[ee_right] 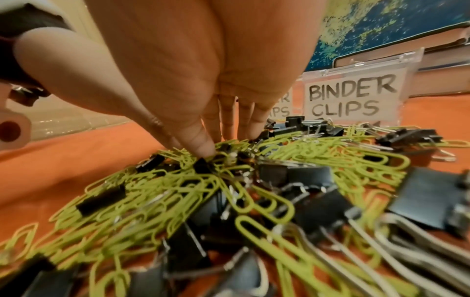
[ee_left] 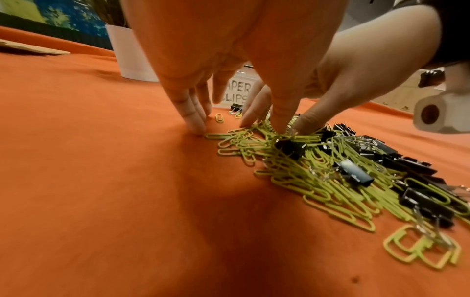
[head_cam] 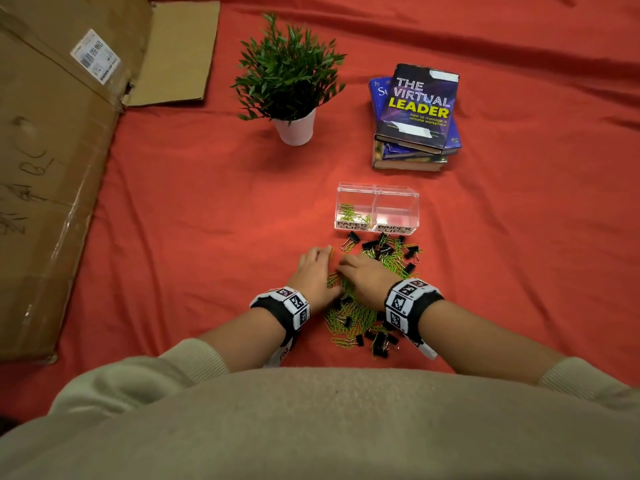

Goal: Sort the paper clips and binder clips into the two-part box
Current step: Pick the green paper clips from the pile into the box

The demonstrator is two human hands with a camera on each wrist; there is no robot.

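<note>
A mixed pile of green paper clips [head_cam: 351, 315] and black binder clips [head_cam: 382, 341] lies on the red cloth just in front of the clear two-part box [head_cam: 398, 199]. Its left part, labelled PAPER CLIPS, holds several green clips; the right part, labelled BINDER CLIPS [ee_right: 351, 100], looks empty. My left hand [head_cam: 318, 259] stands at the pile's left edge, its straight fingers [ee_left: 195, 122] touching the cloth and its thumb down on clips. My right hand [head_cam: 348, 268] is on top of the pile, fingertips [ee_right: 203, 148] pressed among clips. Neither hand plainly holds a clip.
A potted plant [head_cam: 292, 84] stands beyond the box to the left, a stack of books [head_cam: 415, 119] behind it to the right. A big flattened cardboard box [head_cam: 52, 168] covers the left side. A single paper clip [ee_left: 219, 118] lies apart near the box.
</note>
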